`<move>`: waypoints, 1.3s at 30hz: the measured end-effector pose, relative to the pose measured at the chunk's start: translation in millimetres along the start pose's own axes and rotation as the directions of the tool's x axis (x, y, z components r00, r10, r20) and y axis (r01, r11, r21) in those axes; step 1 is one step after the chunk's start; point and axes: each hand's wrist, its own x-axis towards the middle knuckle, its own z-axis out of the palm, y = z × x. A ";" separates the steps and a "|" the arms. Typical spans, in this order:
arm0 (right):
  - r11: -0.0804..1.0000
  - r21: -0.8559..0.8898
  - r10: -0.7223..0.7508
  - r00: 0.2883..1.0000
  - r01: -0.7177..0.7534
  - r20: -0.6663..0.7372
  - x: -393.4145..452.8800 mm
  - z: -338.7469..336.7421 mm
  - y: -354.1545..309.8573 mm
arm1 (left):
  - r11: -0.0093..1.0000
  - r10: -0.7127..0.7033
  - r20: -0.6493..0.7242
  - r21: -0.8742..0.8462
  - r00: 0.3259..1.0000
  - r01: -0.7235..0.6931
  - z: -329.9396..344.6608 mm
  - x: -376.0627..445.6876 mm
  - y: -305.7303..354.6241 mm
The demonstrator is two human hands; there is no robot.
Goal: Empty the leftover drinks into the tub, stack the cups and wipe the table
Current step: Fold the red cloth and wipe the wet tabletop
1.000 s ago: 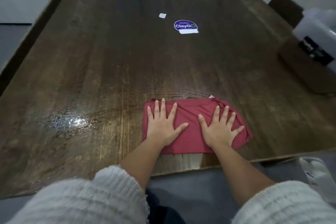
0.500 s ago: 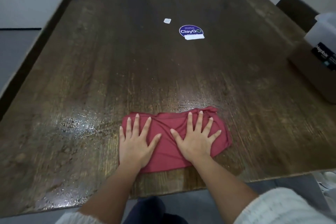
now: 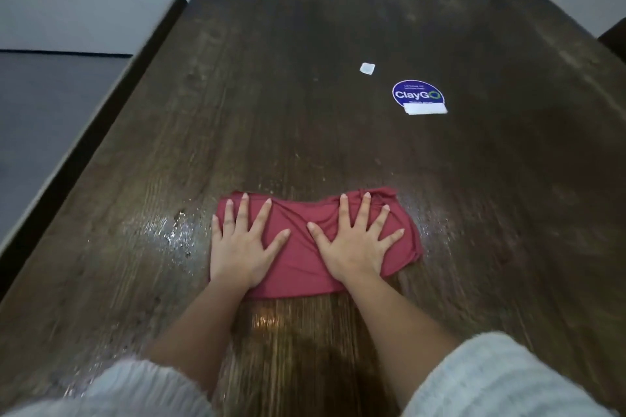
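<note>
Both hands, left (image 3: 242,249) and right (image 3: 355,244), are pressing flat, fingers spread, on the cloth (image 3: 301,261); wiping is under way, wet patches (image 3: 176,230) remaining on the bench (image 3: 305,129); no cups or tub showing.

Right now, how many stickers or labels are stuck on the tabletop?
3: a small white square toward the far end, the round blue ClayGO sticker just right of it, and a white strip overlapping that sticker's lower edge. The red cloth could hide others.

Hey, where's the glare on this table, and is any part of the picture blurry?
Head view: glare sparkles on the wet patch left of the red cloth and on the table just below it; the sleeves and frame edges are blurred; the wide lens bows the table edges.
</note>
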 end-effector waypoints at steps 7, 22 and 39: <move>0.999 -0.016 0.030 0.999 -0.030 -0.044 127.1 -24.2 -38.4 | 1.000 0.006 0.003 0.017 1.000 -0.006 -19.5 130.8 -6.9; 1.000 -0.019 0.015 0.992 -0.018 -0.127 347.0 -74.8 -83.6 | 0.994 0.078 -0.043 0.076 0.996 -0.075 -47.9 373.6 9.1; 1.000 0.000 0.006 0.998 -0.006 -0.064 117.7 -27.8 3.4 | 0.995 0.089 0.020 0.045 0.996 -0.089 -11.2 133.0 33.6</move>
